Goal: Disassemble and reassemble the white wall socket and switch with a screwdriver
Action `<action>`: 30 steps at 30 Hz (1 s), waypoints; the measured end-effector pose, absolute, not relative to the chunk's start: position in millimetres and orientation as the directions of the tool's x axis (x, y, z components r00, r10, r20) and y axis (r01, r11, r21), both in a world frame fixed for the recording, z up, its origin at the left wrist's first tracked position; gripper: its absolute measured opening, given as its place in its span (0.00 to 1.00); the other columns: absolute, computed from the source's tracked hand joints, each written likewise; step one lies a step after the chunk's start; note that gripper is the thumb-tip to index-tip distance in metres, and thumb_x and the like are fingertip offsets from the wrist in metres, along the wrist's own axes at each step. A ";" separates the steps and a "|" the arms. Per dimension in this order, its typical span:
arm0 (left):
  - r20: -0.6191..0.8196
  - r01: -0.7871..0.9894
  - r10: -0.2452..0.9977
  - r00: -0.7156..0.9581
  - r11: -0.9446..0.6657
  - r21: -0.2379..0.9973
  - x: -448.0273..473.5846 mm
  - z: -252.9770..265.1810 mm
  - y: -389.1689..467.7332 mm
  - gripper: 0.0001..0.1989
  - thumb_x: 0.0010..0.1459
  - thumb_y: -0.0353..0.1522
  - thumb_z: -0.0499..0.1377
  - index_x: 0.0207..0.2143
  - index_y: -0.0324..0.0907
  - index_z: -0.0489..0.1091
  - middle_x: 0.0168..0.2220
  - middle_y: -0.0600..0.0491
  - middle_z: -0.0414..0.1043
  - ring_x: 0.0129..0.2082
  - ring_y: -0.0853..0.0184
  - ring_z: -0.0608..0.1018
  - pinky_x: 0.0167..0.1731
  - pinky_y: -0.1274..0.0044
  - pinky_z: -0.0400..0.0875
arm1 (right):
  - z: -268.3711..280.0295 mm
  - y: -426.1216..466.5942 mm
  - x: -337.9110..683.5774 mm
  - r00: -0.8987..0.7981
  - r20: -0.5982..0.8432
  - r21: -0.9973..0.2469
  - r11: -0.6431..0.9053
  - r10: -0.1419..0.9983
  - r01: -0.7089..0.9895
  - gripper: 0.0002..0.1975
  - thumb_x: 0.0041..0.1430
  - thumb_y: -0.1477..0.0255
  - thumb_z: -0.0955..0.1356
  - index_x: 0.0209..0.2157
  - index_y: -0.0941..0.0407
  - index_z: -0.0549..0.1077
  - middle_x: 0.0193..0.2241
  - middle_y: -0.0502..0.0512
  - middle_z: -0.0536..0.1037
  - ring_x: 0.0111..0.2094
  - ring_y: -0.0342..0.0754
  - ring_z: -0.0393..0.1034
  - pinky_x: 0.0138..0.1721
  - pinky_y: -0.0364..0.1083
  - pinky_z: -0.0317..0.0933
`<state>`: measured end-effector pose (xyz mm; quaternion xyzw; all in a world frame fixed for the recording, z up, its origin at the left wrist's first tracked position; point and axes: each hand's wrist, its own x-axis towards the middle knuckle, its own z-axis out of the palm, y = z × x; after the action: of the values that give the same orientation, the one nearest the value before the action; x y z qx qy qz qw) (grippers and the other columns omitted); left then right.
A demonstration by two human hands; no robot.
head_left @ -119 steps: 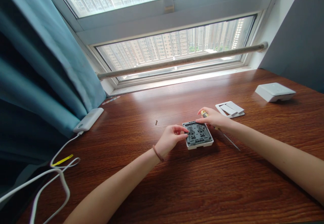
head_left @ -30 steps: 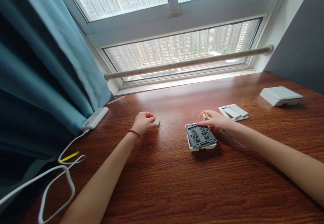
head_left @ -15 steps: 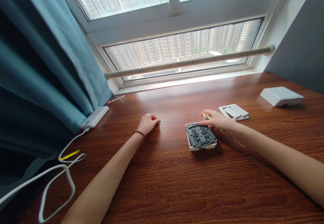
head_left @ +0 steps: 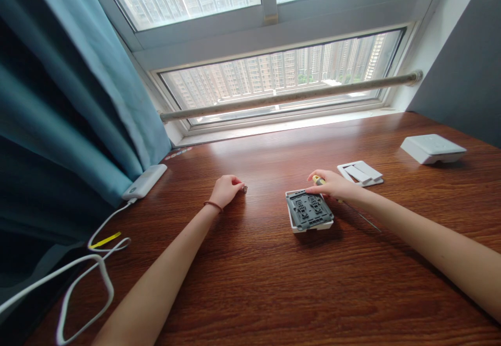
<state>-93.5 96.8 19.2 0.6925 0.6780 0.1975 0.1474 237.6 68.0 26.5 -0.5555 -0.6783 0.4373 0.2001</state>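
My left hand (head_left: 226, 190) is closed in a pinch at the middle of the table, holding small dark metal pieces that look like screws (head_left: 245, 189) just over the wood. My right hand (head_left: 331, 184) is wrapped round a screwdriver with a yellow and black handle (head_left: 319, 180); its thin shaft (head_left: 364, 218) points back toward the lower right, under my forearm. The thumb of that hand rests at the far edge of a dark grey switch frame (head_left: 309, 210). This frame lies slightly askew on a white square wall box (head_left: 313, 228).
Behind my right hand lies a white switch cover plate (head_left: 360, 173) with loose rockers. Farther right sits another white box-mounted switch (head_left: 433, 148). At left are a white power bank (head_left: 144, 181), its white cable (head_left: 105, 278), a yellow strip (head_left: 105, 240) and a blue curtain (head_left: 90, 90).
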 end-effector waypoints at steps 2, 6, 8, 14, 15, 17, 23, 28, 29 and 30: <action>0.076 0.877 0.997 -0.006 -0.031 0.479 -94.2 20.1 97.0 0.09 0.45 0.37 0.59 0.23 0.41 0.74 0.25 0.50 0.76 0.29 0.63 0.75 0.30 0.76 0.63 | 25.3 68.7 238.1 -0.304 -0.208 -0.818 0.005 0.930 0.575 0.24 0.44 0.58 0.71 0.40 0.57 0.66 0.23 0.47 0.67 0.19 0.39 0.62 0.17 0.39 0.53; 0.088 0.863 0.996 -0.024 -0.024 0.505 -97.5 21.3 98.1 0.09 0.44 0.37 0.59 0.21 0.42 0.74 0.23 0.51 0.75 0.27 0.63 0.75 0.29 0.76 0.63 | 23.3 69.8 239.4 -0.307 -0.207 -0.820 0.006 0.929 0.572 0.24 0.44 0.58 0.71 0.40 0.57 0.66 0.23 0.47 0.67 0.19 0.40 0.62 0.18 0.39 0.53; 0.099 0.850 0.995 -0.033 -0.024 0.526 -99.9 21.2 99.6 0.08 0.44 0.37 0.60 0.20 0.41 0.74 0.22 0.51 0.75 0.27 0.63 0.75 0.29 0.76 0.63 | 22.5 70.4 239.8 -0.309 -0.208 -0.822 0.005 0.928 0.570 0.25 0.44 0.58 0.71 0.40 0.57 0.66 0.23 0.47 0.67 0.19 0.40 0.62 0.18 0.39 0.53; 0.214 0.766 0.975 -0.059 -0.093 0.637 -80.7 20.4 90.9 0.13 0.51 0.40 0.55 0.29 0.38 0.71 0.26 0.50 0.74 0.27 0.66 0.74 0.29 0.77 0.66 | 21.3 71.3 239.6 -0.310 -0.206 -0.827 0.004 0.928 0.562 0.25 0.44 0.58 0.71 0.40 0.57 0.65 0.23 0.47 0.67 0.19 0.39 0.61 0.18 0.39 0.53; 0.240 0.742 0.970 -0.045 -0.128 0.658 -71.0 20.1 84.1 0.15 0.53 0.41 0.54 0.33 0.38 0.70 0.29 0.50 0.74 0.28 0.67 0.74 0.29 0.77 0.67 | 21.5 71.0 239.5 -0.310 -0.208 -0.828 0.002 0.928 0.560 0.24 0.44 0.59 0.71 0.40 0.57 0.65 0.22 0.46 0.67 0.18 0.39 0.61 0.17 0.39 0.52; 0.289 0.682 0.957 0.015 -0.221 0.697 -48.4 18.8 65.7 0.18 0.54 0.43 0.53 0.41 0.40 0.65 0.36 0.50 0.72 0.33 0.68 0.75 0.32 0.78 0.68 | 21.8 70.2 239.1 -0.310 -0.212 -0.831 -0.004 0.927 0.556 0.24 0.44 0.59 0.71 0.40 0.57 0.65 0.21 0.46 0.66 0.18 0.39 0.60 0.16 0.39 0.51; 0.383 0.390 0.821 0.423 -0.547 0.741 -1.1 12.5 13.5 0.37 0.43 0.40 0.65 0.54 0.42 0.53 0.54 0.43 0.58 0.55 0.57 0.63 0.55 0.65 0.58 | 21.9 68.5 237.4 -0.270 -0.204 -0.835 -0.023 0.941 0.549 0.24 0.44 0.58 0.71 0.39 0.56 0.65 0.20 0.46 0.67 0.17 0.39 0.60 0.14 0.38 0.51; 0.292 0.429 0.832 0.472 -0.506 0.748 4.6 11.1 6.7 0.44 0.39 0.42 0.67 0.56 0.42 0.50 0.56 0.42 0.54 0.57 0.53 0.61 0.57 0.61 0.54 | 27.6 61.1 242.2 -0.177 -0.197 -0.845 -0.076 0.964 0.529 0.20 0.50 0.53 0.66 0.29 0.55 0.62 0.13 0.43 0.63 0.12 0.38 0.57 0.12 0.38 0.49; 0.283 0.432 0.833 0.476 -0.501 0.750 5.9 10.5 6.4 0.44 0.39 0.42 0.67 0.56 0.42 0.49 0.56 0.41 0.54 0.56 0.53 0.61 0.57 0.61 0.54 | 28.9 56.5 244.4 -0.162 -0.204 -0.850 -0.093 0.965 0.518 0.20 0.50 0.52 0.65 0.28 0.55 0.60 0.11 0.43 0.62 0.11 0.38 0.56 0.11 0.38 0.49; 0.278 0.430 0.831 0.483 -0.501 0.751 7.6 9.7 5.8 0.45 0.39 0.42 0.67 0.56 0.42 0.48 0.56 0.41 0.54 0.56 0.53 0.61 0.57 0.61 0.54 | 29.9 50.7 246.7 -0.154 -0.215 -0.855 -0.110 0.965 0.506 0.20 0.51 0.52 0.65 0.27 0.55 0.59 0.10 0.42 0.61 0.10 0.38 0.55 0.11 0.38 0.48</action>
<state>7.6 5.8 9.7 0.8036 0.3922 0.3237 0.3092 246.7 50.7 29.9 -0.5973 -0.6156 0.4450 0.2575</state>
